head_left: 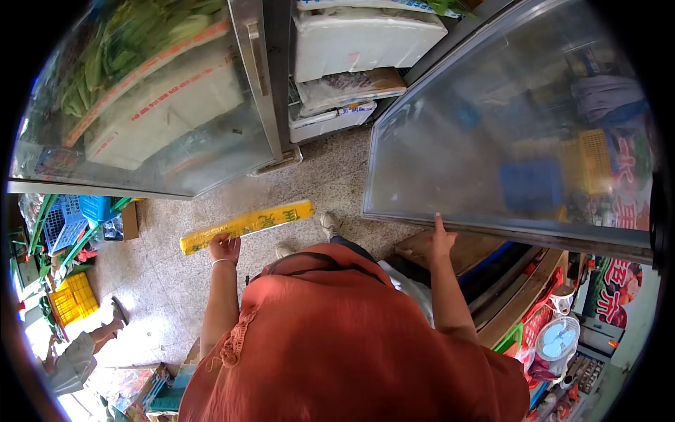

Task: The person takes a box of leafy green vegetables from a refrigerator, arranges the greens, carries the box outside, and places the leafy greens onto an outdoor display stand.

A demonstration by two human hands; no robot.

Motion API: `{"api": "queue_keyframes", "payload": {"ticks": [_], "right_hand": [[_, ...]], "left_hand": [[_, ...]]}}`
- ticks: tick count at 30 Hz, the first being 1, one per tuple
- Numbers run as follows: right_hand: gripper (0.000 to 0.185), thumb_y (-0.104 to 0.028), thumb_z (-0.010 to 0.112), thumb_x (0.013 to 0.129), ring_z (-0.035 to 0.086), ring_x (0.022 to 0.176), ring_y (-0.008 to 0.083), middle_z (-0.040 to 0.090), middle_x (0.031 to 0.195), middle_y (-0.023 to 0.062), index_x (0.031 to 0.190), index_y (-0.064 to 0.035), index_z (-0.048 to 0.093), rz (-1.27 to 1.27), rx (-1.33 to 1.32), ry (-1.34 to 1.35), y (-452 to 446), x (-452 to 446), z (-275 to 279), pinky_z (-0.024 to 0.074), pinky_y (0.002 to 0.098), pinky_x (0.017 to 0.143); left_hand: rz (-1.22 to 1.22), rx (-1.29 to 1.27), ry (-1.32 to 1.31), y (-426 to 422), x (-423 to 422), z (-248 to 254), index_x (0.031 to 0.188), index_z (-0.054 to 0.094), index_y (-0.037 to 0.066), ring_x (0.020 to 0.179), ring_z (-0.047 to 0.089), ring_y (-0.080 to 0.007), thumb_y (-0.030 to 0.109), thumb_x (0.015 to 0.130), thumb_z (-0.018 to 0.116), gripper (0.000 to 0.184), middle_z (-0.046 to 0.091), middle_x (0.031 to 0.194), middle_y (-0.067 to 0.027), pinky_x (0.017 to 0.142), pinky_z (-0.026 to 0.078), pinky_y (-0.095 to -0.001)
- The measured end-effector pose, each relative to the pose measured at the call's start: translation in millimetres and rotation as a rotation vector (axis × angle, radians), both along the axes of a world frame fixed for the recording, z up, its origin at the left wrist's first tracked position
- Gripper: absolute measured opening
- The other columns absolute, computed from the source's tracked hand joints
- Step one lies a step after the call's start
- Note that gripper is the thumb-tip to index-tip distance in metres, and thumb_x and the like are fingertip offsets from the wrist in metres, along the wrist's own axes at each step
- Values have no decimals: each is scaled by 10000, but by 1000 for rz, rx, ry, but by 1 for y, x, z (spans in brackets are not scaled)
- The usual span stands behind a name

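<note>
My left hand is closed on the near left part of a long, narrow yellow box with dark green characters on it. The box is held out above the floor, tilted a little upward to the right. My right hand is at the lower edge of an open glass door, one finger stretched up over the frame and the others curled; part of its grip is hidden. Beyond the door stands an upright cooler with white foam boxes on its shelves.
Another glass door, at the left, shows leafy vegetables and a foam box behind it. Flattened cardboard and a fan are at the right. Left are a yellow crate, blue baskets and another person. Speckled floor lies below.
</note>
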State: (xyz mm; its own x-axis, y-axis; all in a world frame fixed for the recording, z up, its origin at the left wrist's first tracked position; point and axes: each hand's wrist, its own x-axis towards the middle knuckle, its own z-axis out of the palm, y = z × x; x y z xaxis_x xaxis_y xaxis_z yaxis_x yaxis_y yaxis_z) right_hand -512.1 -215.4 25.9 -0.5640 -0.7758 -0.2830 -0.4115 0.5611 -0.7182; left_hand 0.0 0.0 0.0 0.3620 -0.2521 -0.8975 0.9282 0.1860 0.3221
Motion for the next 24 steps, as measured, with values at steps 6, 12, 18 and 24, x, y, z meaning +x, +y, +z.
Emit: {"api": "queue_keyframes", "payload": {"ticks": [6, 12, 18, 24], "right_hand": [[835, -331, 616, 675, 504, 756, 228, 383, 1137, 186, 1237, 20, 108, -205, 29, -82, -17, -32, 9, 413, 327, 484], [850, -297, 601, 688, 442, 885, 263, 369, 1159, 143, 1273, -104, 15, -320, 70, -235, -40, -55, 66, 421, 340, 522], [819, -220, 579, 703, 412, 882, 257, 343, 1143, 111, 1276, -201, -6, -476, 43, -461, -92, -141, 56, 409, 373, 578], [781, -225, 554, 722, 468, 822, 281, 384, 1112, 132, 1271, -235, -3, -515, 9, -384, -128, -165, 55, 404, 404, 579]], "left_hand": [[81, 40, -24, 12, -12, 3, 772, 483, -5, 818, 489, -260, 47, 625, 465, 157, 488, 858, -107, 785, 415, -375], [103, 98, -10, 20, -12, 5, 785, 474, 17, 779, 479, -259, 38, 621, 460, 165, 479, 844, -101, 736, 446, -372], [96, 111, -155, 29, 3, 19, 787, 483, 58, 823, 449, -227, 88, 604, 477, 186, 480, 861, -66, 731, 421, -376], [101, 133, -298, 26, -1, 60, 864, 468, 119, 823, 454, -205, 192, 644, 557, 248, 476, 864, -47, 724, 403, -402]]}}
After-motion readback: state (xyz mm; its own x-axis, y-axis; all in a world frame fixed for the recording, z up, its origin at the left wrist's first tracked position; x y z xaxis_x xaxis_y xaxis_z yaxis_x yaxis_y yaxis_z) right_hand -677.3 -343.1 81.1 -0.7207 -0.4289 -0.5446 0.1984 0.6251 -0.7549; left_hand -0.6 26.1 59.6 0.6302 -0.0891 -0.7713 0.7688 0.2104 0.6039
